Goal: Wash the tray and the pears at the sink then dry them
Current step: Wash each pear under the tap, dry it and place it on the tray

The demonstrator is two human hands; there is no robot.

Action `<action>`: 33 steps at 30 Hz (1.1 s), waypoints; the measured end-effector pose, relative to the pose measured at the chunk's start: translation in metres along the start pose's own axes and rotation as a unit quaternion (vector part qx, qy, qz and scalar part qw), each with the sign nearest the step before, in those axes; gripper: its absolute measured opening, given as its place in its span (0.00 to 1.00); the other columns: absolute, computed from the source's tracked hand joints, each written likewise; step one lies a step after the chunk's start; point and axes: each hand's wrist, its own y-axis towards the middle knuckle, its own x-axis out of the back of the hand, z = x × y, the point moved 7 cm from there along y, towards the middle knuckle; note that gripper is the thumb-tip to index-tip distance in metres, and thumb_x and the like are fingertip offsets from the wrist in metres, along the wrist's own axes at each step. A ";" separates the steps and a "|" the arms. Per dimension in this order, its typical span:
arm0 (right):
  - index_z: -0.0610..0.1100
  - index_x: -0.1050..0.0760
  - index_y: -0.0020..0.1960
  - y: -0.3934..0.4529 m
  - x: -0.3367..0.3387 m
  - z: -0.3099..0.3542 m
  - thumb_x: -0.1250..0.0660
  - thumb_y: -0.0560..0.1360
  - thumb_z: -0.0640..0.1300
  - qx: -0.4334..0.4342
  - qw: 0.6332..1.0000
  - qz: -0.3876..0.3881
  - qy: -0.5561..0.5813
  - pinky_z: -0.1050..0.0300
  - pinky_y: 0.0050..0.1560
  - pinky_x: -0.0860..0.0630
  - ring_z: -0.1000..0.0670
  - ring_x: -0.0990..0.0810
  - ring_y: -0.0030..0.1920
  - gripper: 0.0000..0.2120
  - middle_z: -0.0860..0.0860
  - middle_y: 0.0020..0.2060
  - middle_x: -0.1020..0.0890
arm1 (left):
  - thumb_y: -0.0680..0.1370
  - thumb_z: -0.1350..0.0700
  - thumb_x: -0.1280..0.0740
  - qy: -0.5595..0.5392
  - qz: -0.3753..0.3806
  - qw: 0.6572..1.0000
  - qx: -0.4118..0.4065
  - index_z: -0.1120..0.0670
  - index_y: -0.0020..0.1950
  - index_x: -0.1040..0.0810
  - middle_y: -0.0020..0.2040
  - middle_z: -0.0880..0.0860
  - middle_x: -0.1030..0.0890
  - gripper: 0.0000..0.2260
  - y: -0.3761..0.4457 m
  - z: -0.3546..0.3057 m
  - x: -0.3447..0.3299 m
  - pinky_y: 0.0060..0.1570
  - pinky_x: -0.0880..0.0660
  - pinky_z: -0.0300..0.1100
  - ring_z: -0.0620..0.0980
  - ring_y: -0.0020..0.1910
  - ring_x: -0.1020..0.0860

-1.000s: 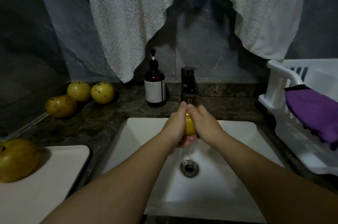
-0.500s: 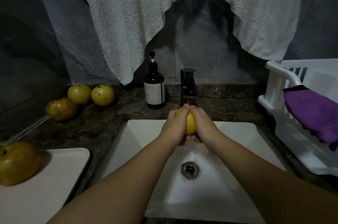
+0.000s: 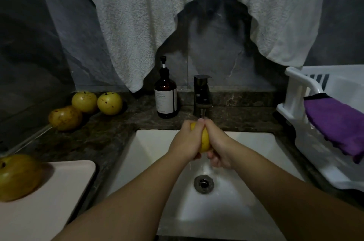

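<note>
One big white towel [image 3: 141,24] hangs across the dark wall behind the counter, draped down on both sides of a gap above the tap. Below it my white sink [image 3: 157,146] is set into the dark stone counter [image 3: 110,134], with the round drain [image 3: 203,184] near the middle of the basin. At the right edge stands a white plastic basket [image 3: 295,91], and a purple cloth [image 3: 334,122] lies over its rim. At the lower left a pale tray [image 3: 59,191] rests on the counter, and one pear on the tray [image 3: 17,176] sits at its left side.

Three more pears [image 3: 85,101] lie together on the counter at the back left, close to the wall. A brown pump bottle [image 3: 166,95] stands just left of the dark tap [image 3: 201,96], both behind the sink.

Both my hands meet over the basin, right under the spout, with water falling past them toward the drain. My left hand [image 3: 187,142] wraps the yellow pear in my hands [image 3: 204,140] from the left, fingers curled over its top. My right hand [image 3: 218,146] clasps the same fruit from the right, fingertips touching those of the left above it. Only a narrow strip of yellow skin shows between my palms.
</note>
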 end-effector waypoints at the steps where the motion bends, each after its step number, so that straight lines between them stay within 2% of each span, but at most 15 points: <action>1: 0.48 0.26 0.54 0.002 0.002 0.004 0.47 0.75 0.75 0.041 0.999 -0.021 -0.018 0.62 0.25 0.32 0.52 0.26 0.26 0.32 0.47 0.31 0.24 | 0.81 0.30 0.45 -0.015 0.014 1.000 0.018 0.45 0.65 0.29 0.52 0.55 0.20 0.23 -0.001 0.002 -0.001 0.35 0.18 0.49 0.56 0.44 0.17; 4: 0.55 0.30 0.63 -0.003 0.009 0.024 0.47 0.81 0.68 0.202 0.968 -0.097 -0.111 0.49 0.44 0.20 0.47 0.20 0.44 0.21 0.48 0.47 0.21 | 0.79 0.27 0.46 -0.111 0.053 0.988 0.097 0.47 0.65 0.26 0.49 0.58 0.19 0.29 -0.005 0.006 -0.004 0.32 0.24 0.42 0.53 0.37 0.19; 5: 0.56 0.30 0.65 -0.003 0.008 0.025 0.47 0.81 0.67 0.199 0.968 -0.096 -0.116 0.49 0.42 0.21 0.47 0.21 0.45 0.21 0.48 0.47 0.22 | 0.79 0.27 0.46 -0.113 0.054 0.987 0.097 0.47 0.64 0.26 0.48 0.58 0.19 0.28 -0.005 0.006 -0.004 0.31 0.24 0.42 0.54 0.35 0.19; 8: 0.52 0.28 0.63 0.001 0.002 0.010 0.49 0.77 0.73 0.062 0.997 -0.034 -0.002 0.61 0.28 0.32 0.50 0.24 0.30 0.30 0.46 0.37 0.22 | 0.81 0.30 0.44 -0.055 0.021 0.998 0.019 0.46 0.62 0.27 0.52 0.58 0.18 0.23 0.002 0.000 -0.001 0.36 0.18 0.50 0.58 0.43 0.15; 10: 0.52 0.27 0.62 0.000 0.003 0.019 0.49 0.78 0.72 0.118 0.991 -0.049 -0.030 0.61 0.28 0.31 0.49 0.21 0.31 0.28 0.45 0.40 0.20 | 0.80 0.31 0.43 -0.060 0.010 0.998 0.010 0.45 0.62 0.26 0.52 0.56 0.19 0.22 0.001 -0.002 0.000 0.42 0.15 0.53 0.57 0.46 0.15; 13: 0.57 0.28 0.62 -0.006 0.009 0.036 0.45 0.81 0.66 0.250 0.961 -0.094 -0.072 0.52 0.38 0.21 0.46 0.18 0.47 0.19 0.46 0.52 0.20 | 0.78 0.28 0.44 -0.167 0.054 0.980 0.095 0.49 0.60 0.23 0.39 0.55 0.15 0.28 -0.007 0.004 -0.006 0.32 0.22 0.42 0.51 0.33 0.16; 14: 0.57 0.27 0.62 -0.006 0.008 0.033 0.44 0.80 0.67 0.229 0.967 -0.082 -0.072 0.53 0.38 0.21 0.46 0.18 0.47 0.19 0.45 0.52 0.19 | 0.78 0.27 0.44 -0.169 0.059 0.978 0.105 0.50 0.60 0.23 0.36 0.54 0.15 0.29 -0.009 0.006 -0.007 0.31 0.25 0.40 0.50 0.32 0.16; 17: 0.49 0.25 0.59 -0.001 0.002 0.008 0.47 0.76 0.74 0.038 0.999 -0.023 0.026 0.62 0.26 0.30 0.47 0.18 0.30 0.31 0.41 0.41 0.17 | 0.80 0.31 0.43 -0.078 0.020 0.996 0.049 0.47 0.66 0.27 0.50 0.55 0.16 0.25 -0.004 0.005 -0.004 0.39 0.18 0.47 0.55 0.44 0.15; 19: 0.50 0.25 0.58 0.001 0.008 0.016 0.47 0.79 0.71 0.088 0.995 -0.051 0.010 0.62 0.23 0.30 0.46 0.19 0.30 0.27 0.42 0.39 0.18 | 0.80 0.30 0.43 -0.090 0.026 0.994 0.055 0.47 0.65 0.27 0.49 0.55 0.16 0.25 -0.005 0.003 -0.004 0.39 0.18 0.47 0.55 0.41 0.14; 22: 0.54 0.24 0.53 -0.006 0.020 0.037 0.46 0.83 0.63 0.250 0.954 -0.134 -0.098 0.52 0.35 0.22 0.47 0.19 0.41 0.17 0.45 0.45 0.20 | 0.78 0.26 0.44 -0.144 0.079 0.981 0.105 0.49 0.60 0.25 0.36 0.53 0.19 0.29 -0.012 0.002 -0.009 0.29 0.27 0.38 0.48 0.28 0.22; 26: 0.51 0.27 0.62 -0.001 0.000 0.011 0.47 0.76 0.75 0.066 0.998 0.012 0.014 0.60 0.29 0.29 0.48 0.19 0.31 0.32 0.41 0.43 0.17 | 0.82 0.33 0.43 -0.088 -0.003 0.996 -0.001 0.44 0.63 0.27 0.52 0.53 0.19 0.19 -0.004 -0.004 0.002 0.39 0.22 0.45 0.53 0.46 0.17; 27: 0.50 0.28 0.63 -0.001 -0.003 0.012 0.46 0.75 0.76 0.063 0.998 0.017 0.021 0.61 0.28 0.30 0.48 0.20 0.29 0.33 0.40 0.41 0.18 | 0.82 0.33 0.43 -0.090 -0.009 0.996 -0.012 0.43 0.63 0.28 0.53 0.54 0.19 0.18 -0.004 -0.006 0.001 0.42 0.20 0.48 0.55 0.48 0.16; 29: 0.50 0.29 0.64 -0.002 0.002 0.022 0.45 0.77 0.73 0.123 0.992 -0.021 -0.014 0.58 0.31 0.28 0.47 0.20 0.34 0.30 0.41 0.44 0.18 | 0.83 0.33 0.44 -0.118 0.009 0.993 0.021 0.43 0.65 0.29 0.53 0.57 0.18 0.19 -0.006 -0.005 -0.003 0.43 0.17 0.49 0.56 0.44 0.14; 31: 0.52 0.31 0.66 -0.007 0.008 0.030 0.39 0.78 0.67 0.196 0.975 -0.059 -0.090 0.54 0.40 0.23 0.47 0.19 0.46 0.25 0.45 0.54 0.20 | 0.83 0.32 0.46 -0.171 0.041 0.980 0.093 0.43 0.68 0.29 0.53 0.59 0.17 0.22 -0.010 0.001 -0.007 0.35 0.17 0.46 0.53 0.39 0.14; 33: 0.56 0.33 0.71 -0.009 0.014 0.033 0.33 0.76 0.64 0.256 0.945 -0.079 -0.186 0.53 0.45 0.23 0.49 0.21 0.52 0.27 0.49 0.58 0.22 | 0.82 0.30 0.45 -0.204 0.078 0.967 0.132 0.46 0.69 0.25 0.55 0.58 0.16 0.26 -0.011 0.007 -0.011 0.35 0.18 0.42 0.52 0.44 0.14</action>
